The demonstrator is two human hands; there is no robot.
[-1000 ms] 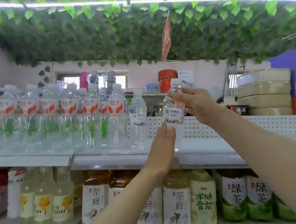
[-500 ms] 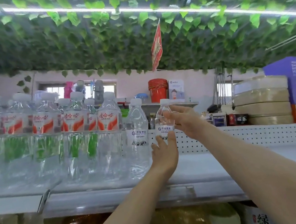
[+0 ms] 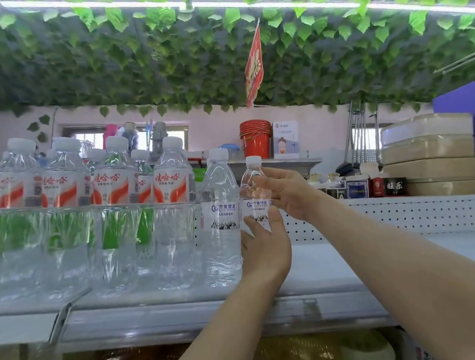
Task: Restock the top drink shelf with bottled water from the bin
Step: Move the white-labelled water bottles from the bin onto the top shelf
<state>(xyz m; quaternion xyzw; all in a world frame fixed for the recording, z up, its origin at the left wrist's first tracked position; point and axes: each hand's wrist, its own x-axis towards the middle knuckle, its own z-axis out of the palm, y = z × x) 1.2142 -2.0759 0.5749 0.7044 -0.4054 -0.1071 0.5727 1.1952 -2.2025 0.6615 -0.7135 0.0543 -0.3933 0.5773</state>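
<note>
While upright, bottle (image 3: 257,204) in right grip (image 3: 287,192).

The clear water bottle (image 3: 257,210) has a white cap and a white label with blue lettering and a dark mountain print, the neighbouring bottles (image 3: 170,185) have red-and-white labels, the leaves (image 3: 155,69) are green, the bucket (image 3: 256,141) red, the box (image 3: 474,106) purple.
</note>
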